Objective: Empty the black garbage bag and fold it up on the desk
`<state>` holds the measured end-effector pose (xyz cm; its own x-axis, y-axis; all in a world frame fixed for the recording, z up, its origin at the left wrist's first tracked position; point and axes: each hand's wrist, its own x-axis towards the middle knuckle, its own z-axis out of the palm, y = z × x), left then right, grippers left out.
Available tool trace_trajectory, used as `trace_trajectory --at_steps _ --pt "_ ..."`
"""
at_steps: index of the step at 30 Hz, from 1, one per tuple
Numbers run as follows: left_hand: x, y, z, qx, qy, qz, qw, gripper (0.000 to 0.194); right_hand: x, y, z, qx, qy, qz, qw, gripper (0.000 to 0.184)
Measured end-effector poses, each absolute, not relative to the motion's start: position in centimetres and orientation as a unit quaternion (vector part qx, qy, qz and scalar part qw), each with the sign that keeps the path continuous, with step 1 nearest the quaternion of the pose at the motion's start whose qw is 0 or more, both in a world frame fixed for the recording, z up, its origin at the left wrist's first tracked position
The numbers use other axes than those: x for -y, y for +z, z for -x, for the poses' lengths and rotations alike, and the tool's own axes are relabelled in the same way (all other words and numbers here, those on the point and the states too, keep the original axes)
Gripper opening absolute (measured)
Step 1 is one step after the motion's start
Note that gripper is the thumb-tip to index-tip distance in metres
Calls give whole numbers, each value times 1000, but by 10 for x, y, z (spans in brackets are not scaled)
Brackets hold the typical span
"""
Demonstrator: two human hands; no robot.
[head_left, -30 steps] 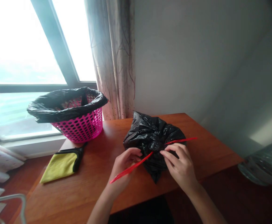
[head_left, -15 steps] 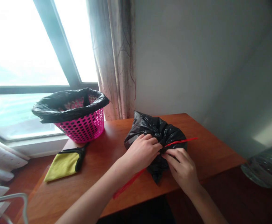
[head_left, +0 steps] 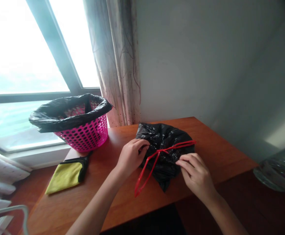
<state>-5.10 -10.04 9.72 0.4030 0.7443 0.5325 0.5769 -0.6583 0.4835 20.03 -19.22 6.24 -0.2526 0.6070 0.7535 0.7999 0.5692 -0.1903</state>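
A black garbage bag [head_left: 166, 133] lies bunched on the table, its red drawstring [head_left: 160, 151] tied across the middle. One loop of the drawstring hangs toward me on the left, and the other stretches to the right. At the bag's left side, my left hand [head_left: 132, 155] is closed, with thumb and forefinger pinching the plastic. My right hand [head_left: 195, 169] pinches the bag's right side between thumb and fingertips, just below the drawstring. The bag's contents are hidden.
A pink perforated basket [head_left: 90, 133] lined with a black bag stands at the back left of the wooden table [head_left: 103, 199]. Near it lies a folded yellow cloth [head_left: 65, 178] with black edging. A curtain [head_left: 119, 65] and a window are behind; a clear plastic object [head_left: 277, 173] is at right.
My hands have moved apart from the bag's centre to its two sides, uncovering the drawstring's knot. The bag looks flatter. The view has shifted slightly.
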Motion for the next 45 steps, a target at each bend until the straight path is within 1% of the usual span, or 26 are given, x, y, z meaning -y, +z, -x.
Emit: trace_trajectory --at_steps 5,8,10,14,16,17,20,23,25,28,33,36,39,45 --pt "108 102 48 -372 365 -847 104 13 194 81 -192 754 -101 467 451 23" --pt "116 105 44 -358 344 -864 81 15 191 92 -187 753 -108 481 436 19" --pt "121 105 40 -350 332 -874 65 16 188 97 -183 759 -111 505 395 14" --pt "131 102 34 -326 343 -879 46 17 184 96 -176 763 -116 580 261 17" --pt "134 97 33 -321 360 -875 45 17 185 92 -176 758 -118 601 225 17" --pt "135 93 34 -322 370 -870 46 16 185 89 -177 751 -118 611 222 21" --pt "136 80 39 -344 411 -842 57 14 188 84 -183 707 -112 645 266 31" --pt "139 67 44 -371 437 -816 81 12 190 82 -188 668 -84 666 322 32" --pt "142 64 45 -376 440 -810 94 12 190 80 -189 663 -68 663 339 33" --pt "149 70 44 -388 439 -805 94 16 190 78 -188 677 -79 643 348 34" --pt "164 99 34 -376 414 -827 58 25 191 75 -186 694 -120 620 345 34" --pt "167 108 24 -349 357 -865 49 23 192 77 -185 707 -129 606 342 32" --pt "164 105 16 -342 316 -884 43 15 194 79 -183 713 -132 600 339 30" --pt "157 95 18 -376 326 -867 6 14 194 74 -184 696 -145 621 331 33"
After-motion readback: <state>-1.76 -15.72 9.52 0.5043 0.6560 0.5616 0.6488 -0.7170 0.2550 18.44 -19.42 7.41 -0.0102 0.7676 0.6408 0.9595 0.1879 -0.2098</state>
